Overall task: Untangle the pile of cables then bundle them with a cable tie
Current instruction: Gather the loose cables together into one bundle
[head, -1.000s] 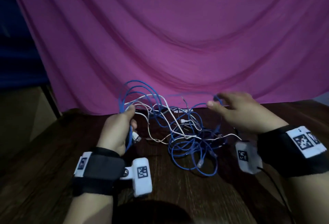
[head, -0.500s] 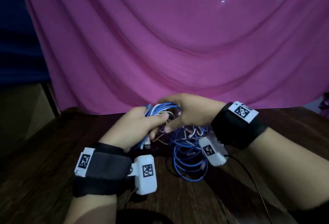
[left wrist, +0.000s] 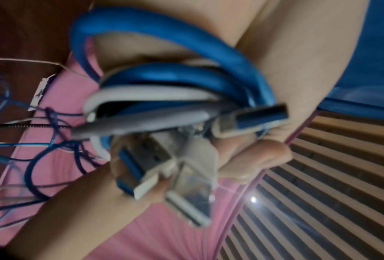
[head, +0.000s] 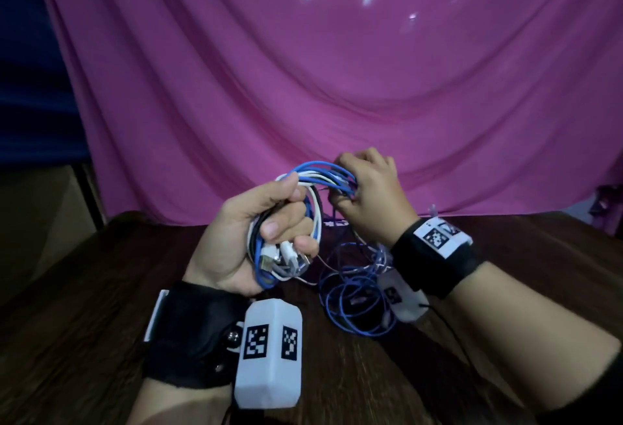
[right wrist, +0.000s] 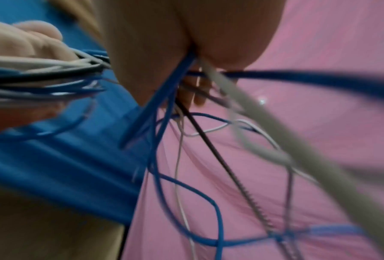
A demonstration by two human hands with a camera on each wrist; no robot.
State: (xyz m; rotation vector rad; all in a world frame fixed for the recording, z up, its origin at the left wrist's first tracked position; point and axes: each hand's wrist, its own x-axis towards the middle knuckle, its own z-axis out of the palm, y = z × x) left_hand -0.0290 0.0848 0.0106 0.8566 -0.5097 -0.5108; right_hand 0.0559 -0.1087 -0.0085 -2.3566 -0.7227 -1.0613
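Observation:
My left hand (head: 283, 222) is raised palm-up over the table and grips a gathered coil of blue, white and black cables (head: 317, 176). Their plugs (head: 281, 259) stick out below my fingers. In the left wrist view the coil (left wrist: 164, 82) and the plugs (left wrist: 164, 167) fill the fist. My right hand (head: 362, 193) grips the same strands just to the right, fingers curled round them (right wrist: 164, 98). Loose blue and white loops (head: 354, 310) hang from it down to the table. A thin dark toothed strip (right wrist: 242, 186) runs among the hanging strands.
The dark wooden table (head: 101, 323) extends on both sides of my hands. A pink cloth (head: 337, 87) hangs right behind it. A blue surface (head: 33, 53) and a pale panel (head: 37, 208) lie to the left.
Both hands came together and rose off the table. The left hand turned palm-up with the gathered coil, and the right hand shifted right along the strands, lifting more of the pile.

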